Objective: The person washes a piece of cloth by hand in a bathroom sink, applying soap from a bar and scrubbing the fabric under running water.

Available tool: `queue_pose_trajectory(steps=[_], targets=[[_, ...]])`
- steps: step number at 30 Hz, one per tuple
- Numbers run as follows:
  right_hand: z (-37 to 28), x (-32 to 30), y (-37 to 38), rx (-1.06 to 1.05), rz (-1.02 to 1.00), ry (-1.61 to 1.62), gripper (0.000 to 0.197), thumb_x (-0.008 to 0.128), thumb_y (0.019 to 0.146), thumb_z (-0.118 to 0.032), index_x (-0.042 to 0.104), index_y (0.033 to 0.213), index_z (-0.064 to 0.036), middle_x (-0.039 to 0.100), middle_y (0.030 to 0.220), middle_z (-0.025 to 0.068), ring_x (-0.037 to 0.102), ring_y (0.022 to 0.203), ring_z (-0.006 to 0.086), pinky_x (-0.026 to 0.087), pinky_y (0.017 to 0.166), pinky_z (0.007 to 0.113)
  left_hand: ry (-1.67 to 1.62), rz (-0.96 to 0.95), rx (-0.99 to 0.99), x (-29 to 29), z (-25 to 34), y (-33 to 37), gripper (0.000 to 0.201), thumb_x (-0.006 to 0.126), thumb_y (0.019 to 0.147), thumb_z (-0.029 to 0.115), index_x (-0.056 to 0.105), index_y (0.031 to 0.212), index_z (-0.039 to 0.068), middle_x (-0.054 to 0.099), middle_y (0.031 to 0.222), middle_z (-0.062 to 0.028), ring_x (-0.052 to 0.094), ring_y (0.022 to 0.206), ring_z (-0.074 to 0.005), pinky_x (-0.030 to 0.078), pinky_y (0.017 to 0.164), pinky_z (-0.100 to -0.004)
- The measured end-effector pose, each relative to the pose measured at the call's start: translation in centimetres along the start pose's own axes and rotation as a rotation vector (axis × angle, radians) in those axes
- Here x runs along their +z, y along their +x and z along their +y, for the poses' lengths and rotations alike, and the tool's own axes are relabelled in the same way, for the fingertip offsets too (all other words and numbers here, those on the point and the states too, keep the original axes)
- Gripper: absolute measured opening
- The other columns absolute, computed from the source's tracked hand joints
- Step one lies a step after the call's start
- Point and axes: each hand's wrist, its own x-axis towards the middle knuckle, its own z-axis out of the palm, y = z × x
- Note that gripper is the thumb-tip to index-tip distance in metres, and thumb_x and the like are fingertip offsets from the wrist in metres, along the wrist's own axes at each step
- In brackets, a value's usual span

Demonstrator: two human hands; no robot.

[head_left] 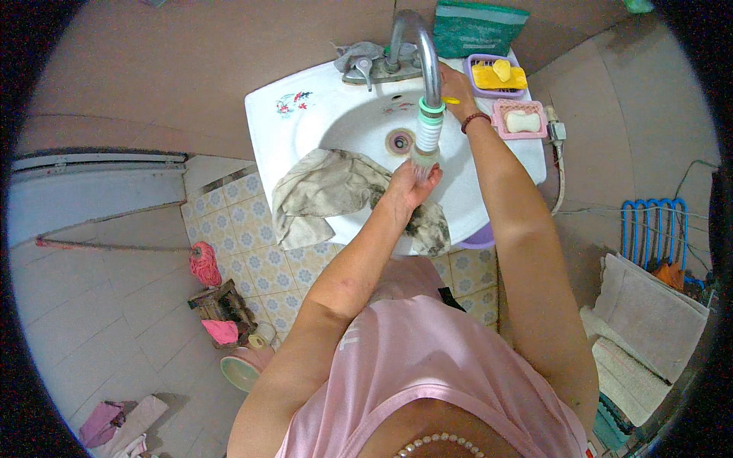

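My left hand (416,185) is palm up just below the white ribbed nozzle (427,137) of the faucet (416,38), its fingers apart with nothing in them. What looks like water runs onto it. Beneath and beside it a wet greyish cloth with dark stains (324,187) drapes over the front rim of the white washbasin (263,145). My right hand (458,91) reaches to the back right of the basin, by the faucet base. The spout hides its fingertips. Beside its thumb shows a small yellow object (452,101) that I cannot make out.
A purple soap dish (468,69) with yellow pieces and a pink dish (538,107) with white soap (523,121) stand on the right rim. A green packet (477,29) leans behind. Right of the basin hang blue hangers (655,229) and towels (649,317). A small stool (225,309) is on the left.
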Motion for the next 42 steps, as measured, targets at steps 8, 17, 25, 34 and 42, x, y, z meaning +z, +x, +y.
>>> queue_pose_trajectory(steps=[8,17,25,34,42], targets=[[-1.7,3.7,-6.9,0.39,0.346,0.573,0.023,0.061,0.065,-0.016,0.042,0.07,-0.0042,0.051,0.064,0.0087,0.049,0.058,0.0201,0.04,0.054,0.029,0.154,-0.095,0.064,-0.6,0.5,-0.5,0.015,0.041,0.079,0.015,0.048,0.081,0.001,0.051,0.073,-0.0087,0.05,0.067,-0.0184,0.043,0.06,-0.0282],[-6.7,3.2,-15.5,0.542,0.041,0.772,0.013,0.055,0.066,-0.007,0.056,0.077,-0.001,0.056,0.069,0.0121,0.054,0.059,0.024,0.043,0.057,0.029,0.727,0.174,0.204,-3.0,2.5,-1.7,0.014,0.044,0.077,0.014,0.054,0.084,0.005,0.052,0.069,0.0008,0.044,0.054,-0.0072,0.036,0.046,-0.0195],[-5.9,-0.7,-16.0,-0.114,-0.338,0.051,0.024,0.047,0.072,-0.012,0.053,0.095,-0.0152,0.052,0.082,0.0105,0.051,0.075,0.0236,0.042,0.063,0.033,0.936,0.144,0.123,-3.2,4.8,-3.2,0.016,0.05,0.076,0.011,0.053,0.085,-0.002,0.056,0.07,-0.0071,0.053,0.058,-0.0131,0.046,0.052,-0.0226],[-4.3,-1.6,-16.8,-0.461,-0.493,-0.506,0.041,0.04,0.075,-0.016,0.036,0.112,-0.0347,0.041,0.113,0.0049,0.039,0.104,0.0247,0.024,0.086,0.053,1.259,0.172,0.023,-3.1,5.0,-2.1,0.01,0.053,0.073,0.005,0.052,0.078,-0.003,0.056,0.068,-0.0118,0.056,0.055,-0.018,0.05,0.05,-0.028],[-4.4,-1.9,-17.0,-0.375,-0.405,-0.544,0.03,0.042,0.074,-0.017,0.048,0.102,-0.0246,0.033,0.121,-0.0011,0.029,0.112,0.0228,0.014,0.091,0.055,0.971,0.168,0.19,-3.4,2.5,-1.2,0.008,0.051,0.073,0.005,0.051,0.072,-0.003,0.053,0.059,-0.0092,0.051,0.045,-0.0149,0.044,0.039,-0.0231]])
